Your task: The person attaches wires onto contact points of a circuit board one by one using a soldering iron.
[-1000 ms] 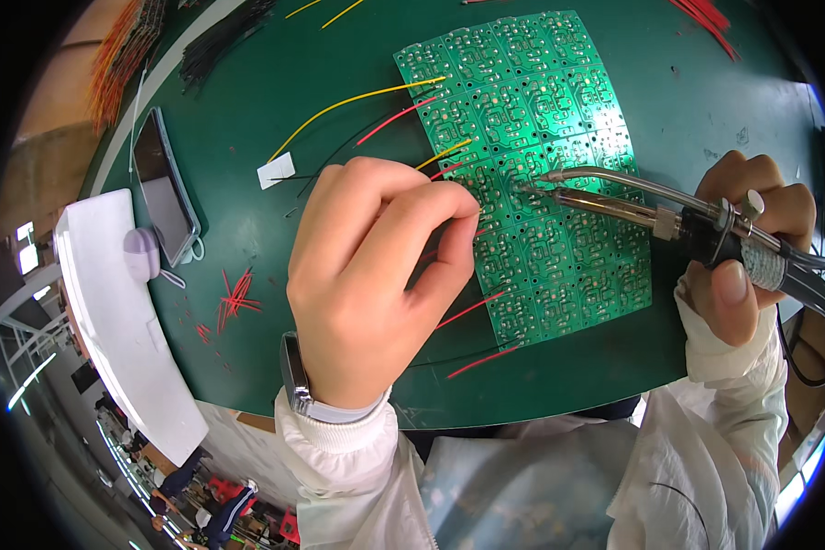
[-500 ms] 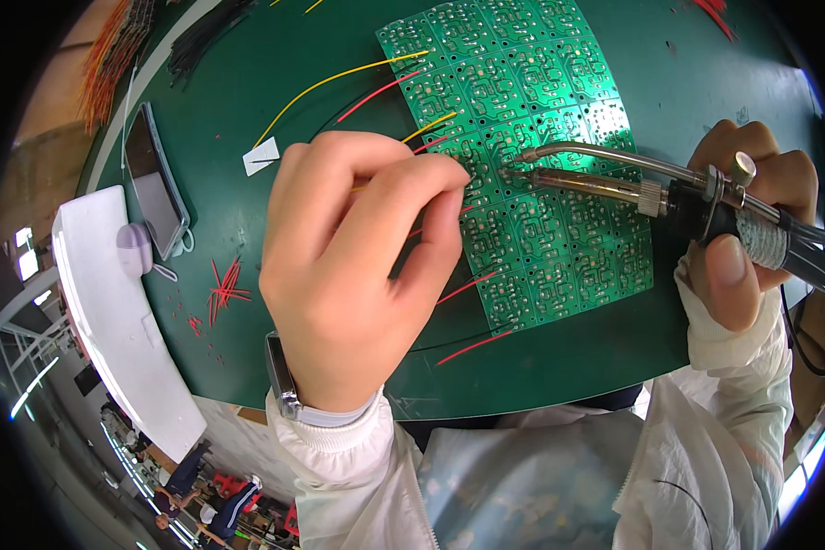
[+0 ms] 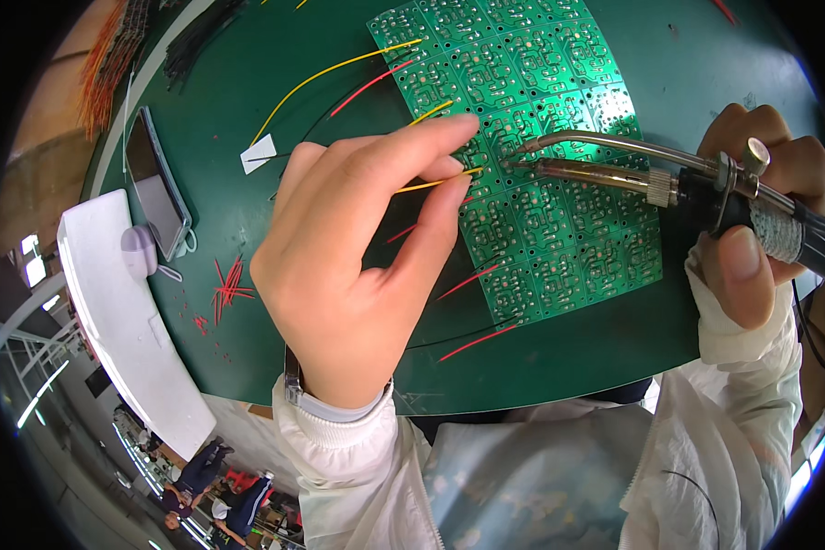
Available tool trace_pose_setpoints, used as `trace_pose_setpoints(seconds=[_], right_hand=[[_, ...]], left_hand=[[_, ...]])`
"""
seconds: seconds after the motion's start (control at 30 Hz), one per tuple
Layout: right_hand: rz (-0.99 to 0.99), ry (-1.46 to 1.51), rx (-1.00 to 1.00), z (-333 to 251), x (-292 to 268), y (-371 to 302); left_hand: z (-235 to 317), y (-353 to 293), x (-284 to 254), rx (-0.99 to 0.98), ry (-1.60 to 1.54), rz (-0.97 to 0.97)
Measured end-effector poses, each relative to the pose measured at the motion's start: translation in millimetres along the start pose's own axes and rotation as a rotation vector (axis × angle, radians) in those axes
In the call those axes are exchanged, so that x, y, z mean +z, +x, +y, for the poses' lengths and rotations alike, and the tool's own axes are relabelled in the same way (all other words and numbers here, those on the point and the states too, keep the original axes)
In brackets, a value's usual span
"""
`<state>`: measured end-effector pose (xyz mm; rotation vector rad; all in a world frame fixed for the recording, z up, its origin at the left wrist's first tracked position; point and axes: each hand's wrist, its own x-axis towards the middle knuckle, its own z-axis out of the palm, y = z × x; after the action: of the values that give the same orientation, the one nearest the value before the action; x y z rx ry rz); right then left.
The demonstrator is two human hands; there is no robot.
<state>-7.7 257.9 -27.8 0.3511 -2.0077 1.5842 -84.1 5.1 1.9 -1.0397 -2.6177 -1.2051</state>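
A green panel of circuit boards [image 3: 559, 174] lies solder side up on the green table. Over its left edge my left hand [image 3: 348, 238] hovers, index finger and thumb spread apart. A yellow wire [image 3: 426, 186] runs past the thumb tip and middle finger, its end on the panel. My right hand [image 3: 770, 202] grips a soldering iron [image 3: 605, 173] with a thin metal feed tube [image 3: 614, 145] clamped alongside. The iron's tip points left, at the panel beside the yellow wire's end. Other wires, such as a red wire [image 3: 371, 89], stick out from the panel's left side.
A phone [image 3: 156, 188] and a white foam strip [image 3: 124, 312] are at the left. Red wire bits [image 3: 229, 291] and a white paper scrap [image 3: 258, 154] lie on the table. Black wires [image 3: 202, 41] are bundled at the far left. People [image 3: 192, 481] are in the background.
My left thumb and index finger have parted from a pinch, baring the yellow wire's end at the panel. The iron has shifted slightly within the view, its tip still at the panel.
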Motion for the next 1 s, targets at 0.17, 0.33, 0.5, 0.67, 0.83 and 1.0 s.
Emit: trace_pose_setpoints(seconds=[0.17, 0.33, 0.5, 0.67, 0.83, 1.0], right_hand=[[-0.011, 0.008, 0.011, -2.4, 3.8, -5.9], [-0.023, -0.009, 0.023, 0.4, 6.8, -1.8], [-0.035, -0.013, 0.031, 2.2, -6.0, -10.2], [-0.046, -0.016, 0.038, 2.6, -26.5, -21.4], [-0.057, -0.026, 0.043, 1.9, -23.8, -17.3], [-0.066, -0.032, 0.045, -0.8, -4.8, -8.2]], left_hand=[[-0.4, -1.9, 0.2, -0.026, 0.007, -0.006], [-1.3, -1.5, 4.8, 0.000, -0.027, -0.012], [0.6, -1.7, 4.4, 0.005, 0.017, -0.024], [2.0, -1.8, 4.5, 0.008, 0.078, -0.018], [2.7, -1.0, 6.4, 0.051, 0.114, 0.013], [1.5, -1.2, 6.0, 0.067, 0.122, 0.022]])
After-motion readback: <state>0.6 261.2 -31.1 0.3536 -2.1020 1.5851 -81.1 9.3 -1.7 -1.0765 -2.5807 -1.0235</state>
